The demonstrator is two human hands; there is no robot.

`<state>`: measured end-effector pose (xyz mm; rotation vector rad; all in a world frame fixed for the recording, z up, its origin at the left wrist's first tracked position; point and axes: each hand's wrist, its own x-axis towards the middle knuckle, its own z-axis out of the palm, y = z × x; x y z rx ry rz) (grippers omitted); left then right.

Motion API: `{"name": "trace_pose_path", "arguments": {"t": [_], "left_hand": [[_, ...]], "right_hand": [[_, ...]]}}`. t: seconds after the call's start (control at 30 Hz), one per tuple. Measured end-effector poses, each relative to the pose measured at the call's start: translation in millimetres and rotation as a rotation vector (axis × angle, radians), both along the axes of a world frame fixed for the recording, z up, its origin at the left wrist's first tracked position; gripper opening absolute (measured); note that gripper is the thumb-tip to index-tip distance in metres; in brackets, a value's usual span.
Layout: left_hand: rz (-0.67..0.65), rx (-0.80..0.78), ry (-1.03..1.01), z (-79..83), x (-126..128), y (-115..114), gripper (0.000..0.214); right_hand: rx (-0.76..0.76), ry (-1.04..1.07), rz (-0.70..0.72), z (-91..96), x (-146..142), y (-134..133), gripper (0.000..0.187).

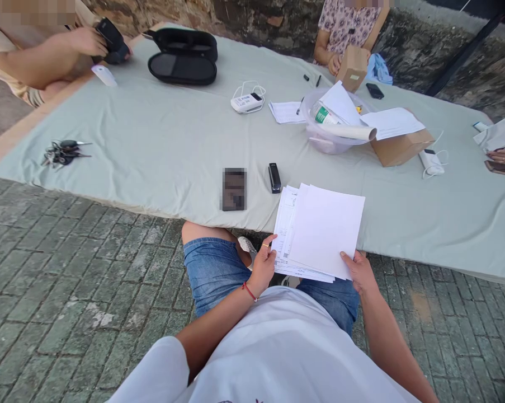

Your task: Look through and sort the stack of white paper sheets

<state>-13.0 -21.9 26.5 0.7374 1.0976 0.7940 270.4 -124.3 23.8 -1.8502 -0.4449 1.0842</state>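
A loose stack of paper sheets (325,229) spans the table's front edge and my lap. Its top sheets are blank white; printed pages show underneath along the left and bottom. My left hand (265,263) grips the stack's left edge, with a ring on one finger and a red cord at the wrist. At the lower right corner my right hand (358,271) pinches the sheets, thumb on top. Just beyond the papers lies a black stapler (274,178), and left of it a dark flat object (234,189), partly blurred out.
Keys (63,154) lie at the table's left. A black case (185,56) stands open at the back. Farther right are a plastic basin (330,143) holding papers and a bottle, and a cardboard box (403,146). Other people sit around the cloth-covered table (151,134).
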Motion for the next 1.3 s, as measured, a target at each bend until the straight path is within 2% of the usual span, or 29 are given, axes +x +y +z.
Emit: {"name": "trace_pose_path", "arguments": {"t": [0.1, 0.2, 0.33, 0.43, 0.53, 0.77, 0.9, 1.03, 1.3], "left_hand": [[-0.041, -0.018, 0.019, -2.3, 0.4, -0.9, 0.033], [-0.005, -0.062, 0.031, -2.0, 3.4, -0.9, 0.023], [0.063, -0.068, -0.011, 1.4, 5.8, 1.0, 0.032], [0.021, -0.097, -0.044, 2.8, 5.3, 2.7, 0.037], [-0.022, -0.092, 0.007, 2.9, 5.1, 3.4, 0.036], [0.000, -0.137, -0.004, 0.8, 6.1, 4.6, 0.039], [-0.010, -0.079, 0.077, -1.5, 4.8, 6.2, 0.032], [0.019, -0.062, 0.117, -2.2, 5.3, 6.4, 0.027], [0.051, -0.141, 0.067, -5.8, 5.8, 5.3, 0.036]], "right_hand": [[-0.018, 0.053, 0.066, 8.5, 0.9, -1.1, 0.048], [-0.023, 0.100, 0.132, 14.8, -2.4, -0.8, 0.049], [-0.020, 0.134, 0.142, 14.4, -4.7, -1.8, 0.049], [-0.019, 0.148, 0.110, 10.5, -4.1, -4.6, 0.048], [-0.012, 0.145, 0.093, 7.5, -4.7, -6.9, 0.047], [-0.020, 0.068, 0.139, 10.4, -6.7, -5.4, 0.047], [-0.012, 0.048, 0.177, 10.6, -5.5, -3.3, 0.046], [-0.004, 0.019, 0.132, 4.9, -3.9, -1.8, 0.047], [-0.053, -0.016, 0.085, -4.4, 5.9, -7.2, 0.050]]}}
